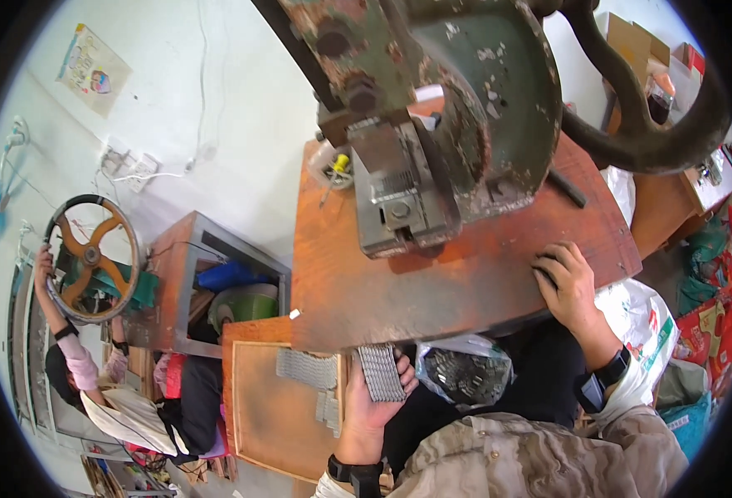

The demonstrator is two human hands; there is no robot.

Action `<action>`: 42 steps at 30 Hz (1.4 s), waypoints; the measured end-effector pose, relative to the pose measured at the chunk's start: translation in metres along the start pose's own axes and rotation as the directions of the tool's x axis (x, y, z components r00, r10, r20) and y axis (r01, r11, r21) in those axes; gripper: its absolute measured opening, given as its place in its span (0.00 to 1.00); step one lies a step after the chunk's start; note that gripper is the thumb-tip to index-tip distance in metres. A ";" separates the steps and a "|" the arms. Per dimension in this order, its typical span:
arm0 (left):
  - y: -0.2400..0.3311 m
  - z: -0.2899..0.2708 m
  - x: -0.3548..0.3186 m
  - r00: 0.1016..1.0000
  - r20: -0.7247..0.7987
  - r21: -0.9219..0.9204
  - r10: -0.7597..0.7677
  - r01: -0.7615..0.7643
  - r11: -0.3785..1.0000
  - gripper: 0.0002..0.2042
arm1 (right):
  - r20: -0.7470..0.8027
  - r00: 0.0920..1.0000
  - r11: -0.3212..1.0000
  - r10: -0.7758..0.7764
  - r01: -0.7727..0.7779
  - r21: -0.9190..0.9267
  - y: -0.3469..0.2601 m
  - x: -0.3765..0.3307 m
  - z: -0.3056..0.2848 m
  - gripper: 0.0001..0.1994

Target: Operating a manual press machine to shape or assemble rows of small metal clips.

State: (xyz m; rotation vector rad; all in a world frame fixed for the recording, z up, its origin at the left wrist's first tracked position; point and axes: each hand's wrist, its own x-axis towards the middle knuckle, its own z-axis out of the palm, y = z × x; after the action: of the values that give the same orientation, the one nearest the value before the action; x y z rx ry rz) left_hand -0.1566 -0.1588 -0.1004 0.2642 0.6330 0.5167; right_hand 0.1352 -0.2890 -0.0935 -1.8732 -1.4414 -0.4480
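Note:
My left hand is closed around a stack of thin grey metal pieces with ridged edges, just off the near edge of the worktable. My right hand rests on the tabletop near its right edge, fingers slightly bent and apart, holding nothing. Between and beyond my hands stands a worn green hand press, with a metal die block under its ram. Beside my left hand, a shallow wooden tray holds rows of similar metal pieces. A clear plastic bag of small dark metal bits lies by my lap.
The press's curved handwheel reaches over the right side. A yellow-handled screwdriver stands in a container behind the die. At left, another person grips a wheel beside an open cabinet. Bags crowd the right.

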 end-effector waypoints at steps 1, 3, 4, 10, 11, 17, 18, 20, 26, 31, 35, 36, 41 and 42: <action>-0.010 -0.012 0.001 0.997 -0.015 -0.012 -0.070 0.069 0.998 0.26 | -0.010 1.000 1.000 -0.008 0.008 -0.004 0.001 0.000 0.001 0.08; -0.025 -0.057 0.004 0.976 0.053 -0.048 -0.212 0.215 0.975 0.29 | 0.005 1.000 1.000 -0.021 0.021 -0.006 -0.006 0.004 0.002 0.08; -0.038 -0.070 0.010 0.980 -0.094 0.139 -0.177 0.188 0.972 0.29 | -0.003 1.000 1.000 -0.027 0.027 -0.004 -0.009 0.005 0.005 0.08; -0.059 -0.160 0.058 0.801 -0.015 0.995 0.599 0.068 -0.066 0.19 | -0.025 0.999 0.997 -0.035 0.034 -0.069 -0.003 -0.001 0.010 0.08; -0.033 -0.165 0.051 0.719 0.103 0.992 0.687 -0.027 -0.121 0.17 | -0.018 0.999 0.995 -0.041 0.040 -0.087 -0.002 -0.003 0.007 0.07; 0.142 -0.289 0.017 0.383 -0.005 0.808 0.924 0.545 -0.222 0.21 | -0.001 1.000 0.997 0.001 -0.001 -0.078 -0.012 -0.002 0.012 0.06; 0.155 -0.299 0.019 0.381 -0.073 0.799 0.922 0.576 -0.175 0.23 | 0.010 1.000 0.997 0.012 -0.012 -0.078 -0.014 -0.001 0.013 0.06; 0.169 -0.310 0.025 0.376 -0.150 0.787 0.914 0.605 -0.120 0.25 | 0.028 0.999 0.995 0.031 -0.029 -0.092 -0.012 -0.001 0.014 0.06; 0.176 -0.291 0.033 0.444 -0.257 0.750 0.858 0.652 -0.112 0.23 | 0.056 0.994 0.990 0.099 -0.093 -0.103 -0.003 -0.008 0.014 0.06; 0.202 -0.320 0.022 0.613 -0.092 0.988 0.785 0.157 -0.007 0.23 | 0.070 0.994 0.990 0.082 -0.074 -0.118 -0.001 -0.008 0.015 0.06; 0.222 -0.330 0.021 0.704 -0.201 0.979 0.681 0.163 0.121 0.25 | 0.077 0.993 0.988 0.087 -0.077 -0.131 -0.001 -0.008 0.016 0.06; 0.225 -0.332 0.021 0.721 -0.219 0.975 0.658 0.178 0.129 0.25 | 0.077 0.994 0.988 0.082 -0.071 -0.140 -0.002 -0.008 0.016 0.06; 0.222 -0.305 0.024 0.753 -0.199 0.965 0.627 0.262 -0.008 0.26 | 0.074 0.993 0.987 0.087 -0.076 -0.142 -0.002 -0.008 0.015 0.05; 0.220 -0.297 0.023 0.765 -0.183 0.943 0.617 0.315 -0.111 0.26 | 0.073 0.993 0.987 0.091 -0.081 -0.136 -0.002 -0.008 0.015 0.05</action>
State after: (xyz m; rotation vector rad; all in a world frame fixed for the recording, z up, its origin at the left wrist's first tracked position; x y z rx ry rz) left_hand -0.4089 0.0622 -0.2577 1.8567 1.6801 0.2096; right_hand 0.1283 -0.2831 -0.1082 -2.0717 -1.4053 -0.4416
